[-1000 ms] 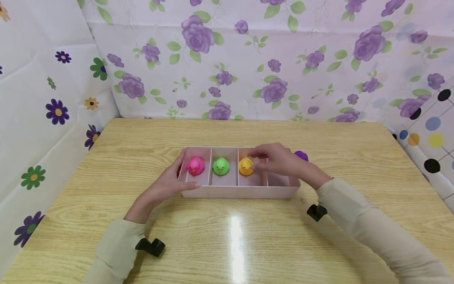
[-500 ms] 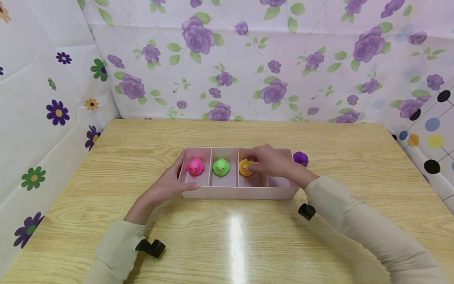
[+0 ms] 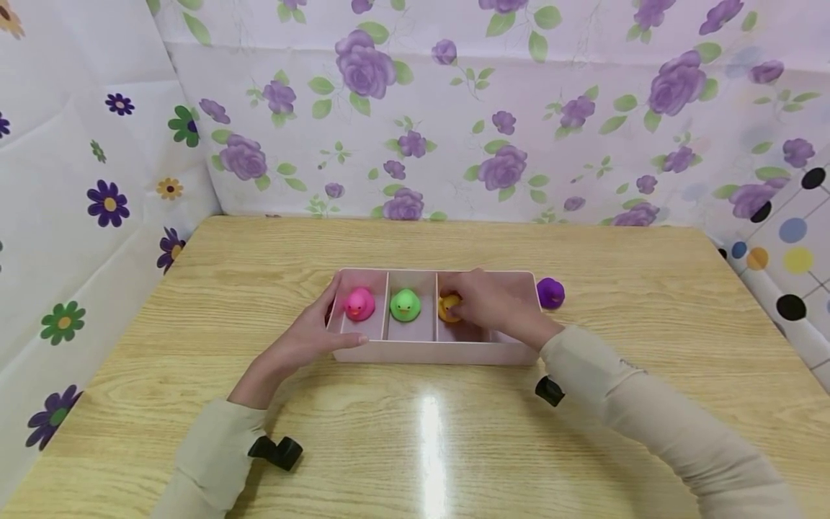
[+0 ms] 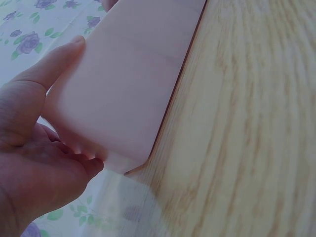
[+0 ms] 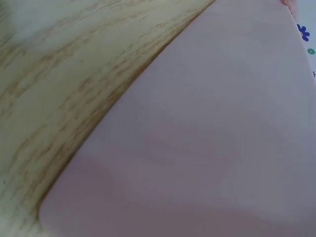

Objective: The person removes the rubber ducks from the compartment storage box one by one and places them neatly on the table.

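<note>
A long pale pink divided box (image 3: 428, 352) rests on the table, its compartments in a row. My left hand (image 3: 303, 337) grips its left end, thumb along the front rim; the left wrist view shows the fingers (image 4: 91, 165) curled at the end wall. A pink rubber duck (image 3: 359, 304) sits in the leftmost compartment and a green rubber duck (image 3: 405, 305) in the one beside it. My right hand (image 3: 489, 303) reaches into the third compartment and pinches a yellow rubber duck (image 3: 447, 308), partly hidden by the fingers. The right wrist view shows mostly box wall (image 5: 187, 123).
A purple rubber duck (image 3: 551, 293) stands on the wooden table (image 3: 363, 432), just outside the box's right end. Flowered sheets (image 3: 415, 108) hang behind the table and at its left. Black wrist cameras (image 3: 279, 453) are strapped over both sleeves.
My right hand has moved left and down onto the yellow duck, its fingers closing round it. The purple duck has come fully into view. My left hand stays on the box.
</note>
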The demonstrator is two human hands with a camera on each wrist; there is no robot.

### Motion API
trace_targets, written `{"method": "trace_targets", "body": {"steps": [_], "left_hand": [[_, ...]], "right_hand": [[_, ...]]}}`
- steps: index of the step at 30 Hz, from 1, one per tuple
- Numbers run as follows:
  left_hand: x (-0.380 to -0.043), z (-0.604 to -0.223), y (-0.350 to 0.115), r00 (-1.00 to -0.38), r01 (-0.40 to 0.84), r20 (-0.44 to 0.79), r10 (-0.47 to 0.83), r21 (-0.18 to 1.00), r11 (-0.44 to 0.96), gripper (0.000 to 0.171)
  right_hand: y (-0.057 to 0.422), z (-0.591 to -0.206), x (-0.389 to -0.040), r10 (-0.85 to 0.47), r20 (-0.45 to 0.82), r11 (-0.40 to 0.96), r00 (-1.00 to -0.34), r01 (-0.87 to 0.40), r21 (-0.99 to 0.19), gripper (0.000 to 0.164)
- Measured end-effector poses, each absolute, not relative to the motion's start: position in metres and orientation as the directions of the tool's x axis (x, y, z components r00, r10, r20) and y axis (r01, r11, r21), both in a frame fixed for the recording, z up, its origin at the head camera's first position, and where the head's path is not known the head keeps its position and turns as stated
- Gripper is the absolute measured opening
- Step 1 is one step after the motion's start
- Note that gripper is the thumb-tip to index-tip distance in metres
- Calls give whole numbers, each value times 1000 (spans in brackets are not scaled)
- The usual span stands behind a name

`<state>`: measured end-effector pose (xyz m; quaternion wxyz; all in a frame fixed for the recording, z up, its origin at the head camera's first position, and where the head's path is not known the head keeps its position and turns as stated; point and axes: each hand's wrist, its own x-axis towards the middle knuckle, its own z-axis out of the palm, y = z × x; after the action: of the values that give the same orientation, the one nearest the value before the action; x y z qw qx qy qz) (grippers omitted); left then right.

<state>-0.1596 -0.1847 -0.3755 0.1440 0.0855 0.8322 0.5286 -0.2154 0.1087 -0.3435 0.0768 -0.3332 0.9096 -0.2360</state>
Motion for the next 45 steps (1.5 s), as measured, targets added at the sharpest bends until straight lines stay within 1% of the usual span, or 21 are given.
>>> {"method": "trace_targets", "body": {"steps": [3, 17, 23, 27, 34, 38, 45], "left_hand": [[-159, -376, -185, -944, -14, -152, 292, 905, 425, 114], [-159, -380, -185, -943, -16, -152, 295, 909, 418, 114], [-159, -378, -184, -940, -25, -164, 298, 908, 419, 113], [-160, -377, -184, -939, -24, -164, 301, 908, 418, 113], [-161, -377, -183, -941, -27, -162, 296, 910, 414, 113], [-161, -376, -183, -941, -25, -158, 299, 913, 407, 113], [-160, -376, -185, -942, -18, -152, 298, 913, 408, 114]], "right_hand": [[109, -346, -216, -652, 36, 656, -758, -587, -474, 13], [110, -347, -213, -649, 63, 632, -759, -583, -511, 9], [117, -342, -213, -652, 51, 613, -756, -566, -551, 9], [120, -339, -214, -647, 21, 610, -762, -534, -585, 9], [123, -334, -214, -633, -11, 618, -774, -497, -610, 8], [127, -330, -213, -623, -21, 627, -782, -483, -611, 10], [130, -327, -211, -610, -12, 629, -793, -474, -616, 20]]}}
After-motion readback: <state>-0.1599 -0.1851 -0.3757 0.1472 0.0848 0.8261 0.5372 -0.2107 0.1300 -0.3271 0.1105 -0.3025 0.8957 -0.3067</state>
